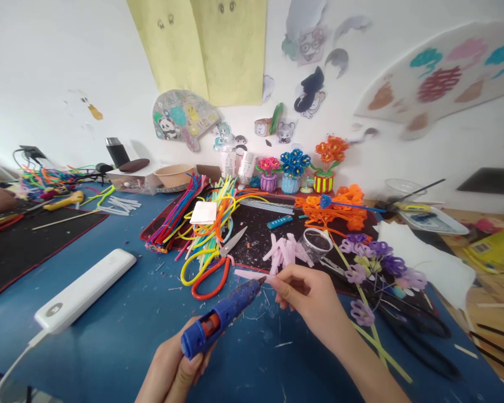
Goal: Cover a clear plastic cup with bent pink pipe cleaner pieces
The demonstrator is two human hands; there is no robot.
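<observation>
**A pale pink strip (252, 275) held just above the nozzle of a blue plastic hot glue gun (205, 330)**

The thin strip sits over the blue tabletop (109, 358), near the middle of the scene. The right hand (306, 296) pinches its right end between clenched fingers (283, 285), and its left end sticks out freely. It looks light and likely to bend, so the pinched end seems the best place to hold it, clear of the hot tip.

The left hand (172, 372) is closed around the gun's body, with the nozzle aimed far and to the right. The gun looks stiff and fairly solid, best gripped by its body.

Just far of the strip, about a dozen matching pink pieces (285, 250) lie heaped on a black mat (260, 246), too overlapped to count exactly. One clear plastic cup (317, 243) lies beside them. There are two pairs of scissors: one with red handles (205, 285) to the left, one with black handles (415, 341) to the right. About seven purple pipe-cleaner flowers (382, 266) lie to the right, and three potted pipe-cleaner bouquets (294, 165) stand at the far edge.
</observation>
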